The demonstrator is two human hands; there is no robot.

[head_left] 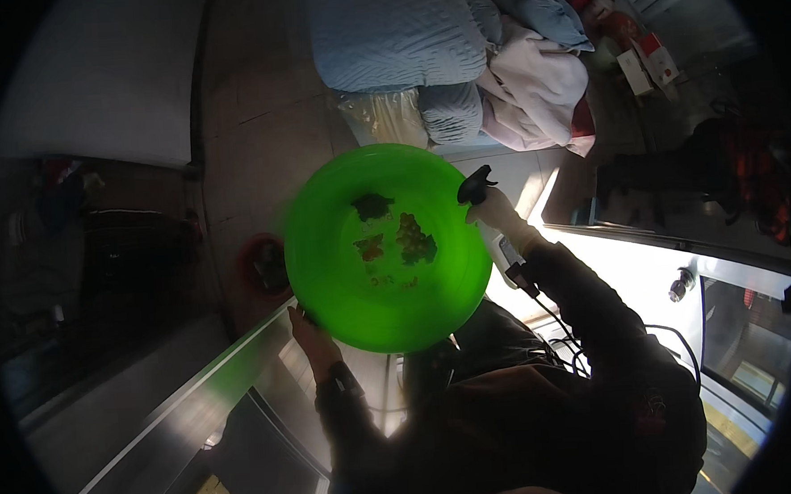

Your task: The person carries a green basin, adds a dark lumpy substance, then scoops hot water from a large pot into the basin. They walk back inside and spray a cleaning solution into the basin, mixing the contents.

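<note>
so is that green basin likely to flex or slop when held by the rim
The basin looks like thin translucent plastic, so probably light and a bit flexible. Left hand and right hand grip opposite rims, which should steady it. The dark scraps inside may slide if it tilts.

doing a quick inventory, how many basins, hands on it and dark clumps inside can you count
green basin: 1
hands on its rim: 2, left hand and right hand
larger dark clumps in it: 3, plus a few small bits too faint to count
total: 6
</note>
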